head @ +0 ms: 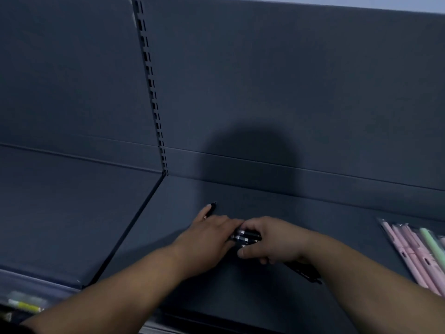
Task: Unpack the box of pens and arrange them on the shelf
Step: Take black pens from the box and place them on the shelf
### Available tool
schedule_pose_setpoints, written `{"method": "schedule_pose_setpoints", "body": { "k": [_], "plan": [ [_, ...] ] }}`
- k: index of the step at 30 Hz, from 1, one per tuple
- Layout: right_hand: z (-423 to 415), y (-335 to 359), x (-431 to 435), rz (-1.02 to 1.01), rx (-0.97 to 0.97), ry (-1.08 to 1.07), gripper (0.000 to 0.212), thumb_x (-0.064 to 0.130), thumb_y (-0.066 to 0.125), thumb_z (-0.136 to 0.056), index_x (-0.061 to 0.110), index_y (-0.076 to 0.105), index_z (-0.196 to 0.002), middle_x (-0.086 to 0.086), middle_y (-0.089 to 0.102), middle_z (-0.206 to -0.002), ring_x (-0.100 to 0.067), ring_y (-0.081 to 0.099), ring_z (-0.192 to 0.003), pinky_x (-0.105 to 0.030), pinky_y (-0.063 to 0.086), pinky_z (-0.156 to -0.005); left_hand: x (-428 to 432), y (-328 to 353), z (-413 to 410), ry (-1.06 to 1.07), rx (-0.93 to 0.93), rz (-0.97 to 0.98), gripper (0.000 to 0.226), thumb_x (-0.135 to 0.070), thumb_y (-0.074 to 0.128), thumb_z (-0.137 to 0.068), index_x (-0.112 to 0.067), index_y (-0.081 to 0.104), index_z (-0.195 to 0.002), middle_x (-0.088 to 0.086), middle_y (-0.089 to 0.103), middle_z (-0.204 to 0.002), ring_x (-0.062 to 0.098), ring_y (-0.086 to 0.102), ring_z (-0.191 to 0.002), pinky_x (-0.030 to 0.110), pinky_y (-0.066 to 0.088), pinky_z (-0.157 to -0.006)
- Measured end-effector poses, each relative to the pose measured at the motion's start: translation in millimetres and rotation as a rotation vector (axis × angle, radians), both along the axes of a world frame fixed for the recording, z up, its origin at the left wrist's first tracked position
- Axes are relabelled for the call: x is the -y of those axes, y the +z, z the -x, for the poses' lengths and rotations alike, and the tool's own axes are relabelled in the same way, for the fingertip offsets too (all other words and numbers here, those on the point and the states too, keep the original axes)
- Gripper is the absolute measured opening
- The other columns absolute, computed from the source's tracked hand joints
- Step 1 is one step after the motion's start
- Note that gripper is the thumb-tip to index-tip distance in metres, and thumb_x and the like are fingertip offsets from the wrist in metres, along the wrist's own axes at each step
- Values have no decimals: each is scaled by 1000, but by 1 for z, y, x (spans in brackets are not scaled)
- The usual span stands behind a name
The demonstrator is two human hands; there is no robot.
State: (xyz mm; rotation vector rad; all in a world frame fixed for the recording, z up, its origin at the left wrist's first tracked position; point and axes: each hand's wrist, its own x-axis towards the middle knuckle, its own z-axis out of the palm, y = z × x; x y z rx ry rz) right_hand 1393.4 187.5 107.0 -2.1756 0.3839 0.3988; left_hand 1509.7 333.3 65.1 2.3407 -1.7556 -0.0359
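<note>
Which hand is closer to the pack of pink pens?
Right. The right hand, gripping black pens, is left of the pink pen pack; the left hand lies further left.

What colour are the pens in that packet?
The packaged pens are mostly pink, one pale green; head view.

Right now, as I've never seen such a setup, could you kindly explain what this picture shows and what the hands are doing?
There is no machine here: a person wears a camera on the head, looking down at their own bare hands. The single picture is that head view. The dark surface is a shelf. The right hand grips a bundle of black pens. The left hand lies flat beside it, its fingers resting along a single black pen on the shelf. To the right lies a packet of pastel pens.
</note>
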Motion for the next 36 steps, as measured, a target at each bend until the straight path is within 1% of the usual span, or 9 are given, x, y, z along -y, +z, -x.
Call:
{"method": "schedule_pose_setpoints", "body": {
  "k": [4, 6, 8, 13, 17, 21, 27, 32, 36],
  "plan": [
    [6, 5, 9, 21, -18, -48, 34, 24, 76, -80, 26, 56, -108, 2, 65, -75, -5, 57, -53, -20, 45, -49, -6, 6, -10, 94, 78, -15, 41, -26, 37, -98, -30, 36, -138, -6, 52, -122, 14, 45, -120, 28, 7, -114],
    [9, 4, 17, 61, -22, -118, 26, 24, 71, -84, 22, 59, -106, 5, 65, -75, -5, 54, -52, -19, 43, -48, -16, 10, -22, 262, -49, 69, 34, -21, 39, -96, -33, 46, -127, -4, 58, -113, 20, 53, -111, 27, 33, -97],
    [8, 0, 20, 17, 21, -226, 8, 21, 62, -90, 18, 61, -97, 6, 65, -70, -5, 50, -49, -17, 39, -44, -26, 12, -33, 435, -147, 93, 38, -18, 40, -96, -30, 44, -132, 1, 58, -119, 25, 55, -110, 31, 41, -90],
    [-9, -3, 9, -341, 105, -483, 18, 31, 47, -100, 14, 50, -94, 1, 70, -71, -7, 55, -53, -21, 44, -48, -34, 3, -40, 636, -337, -89, 66, 3, 38, -87, -18, 22, -148, 13, 38, -137, 29, 49, -120, 29, 41, -93],
    [-18, -7, 2, -47, 124, -453, 31, 43, 36, -100, 18, 53, -91, 7, 73, -74, -9, 55, -67, -25, 40, -60, -31, -7, -32, 657, -393, -119, 64, -4, 40, -93, -14, 14, -151, 11, 22, -148, 29, 29, -134, 34, 30, -110],
    [-26, -9, 1, -52, 244, -594, 38, 46, 37, -98, 19, 57, -82, 7, 62, -72, -7, 51, -63, -23, 36, -57, -35, -14, -28, 593, -378, -56, 55, -31, 37, -100, -15, 21, -150, 6, 30, -141, 24, 28, -130, 32, 28, -109],
    [-40, -4, 2, -28, 643, -773, 33, 41, 46, -97, 21, 57, -73, 10, 58, -60, -3, 53, -54, -18, 40, -53, -41, -20, -27, 501, -372, 59, 56, -37, 39, -100, -18, 23, -150, -4, 35, -136, 14, 29, -126, 20, 23, -106],
    [-35, -15, -7, 292, 866, -495, 9, 25, 60, -92, 28, 67, -86, 4, 55, -92, -3, 57, -80, -10, 41, -74, -43, -25, -26, 448, -358, 138, 50, -34, 42, -99, -21, 32, -147, -8, 37, -134, 11, 31, -123, 8, 17, -95],
    [-23, -49, -26, 461, 712, -65, 20, 23, 69, -87, 15, 72, -104, -1, 54, -108, -11, 55, -97, -20, 47, -86, -44, -26, -31, 420, -393, 170, 44, -26, 47, -98, -20, 42, -141, -8, 42, -131, 10, 37, -123, 6, 19, -96]
  ]
}}
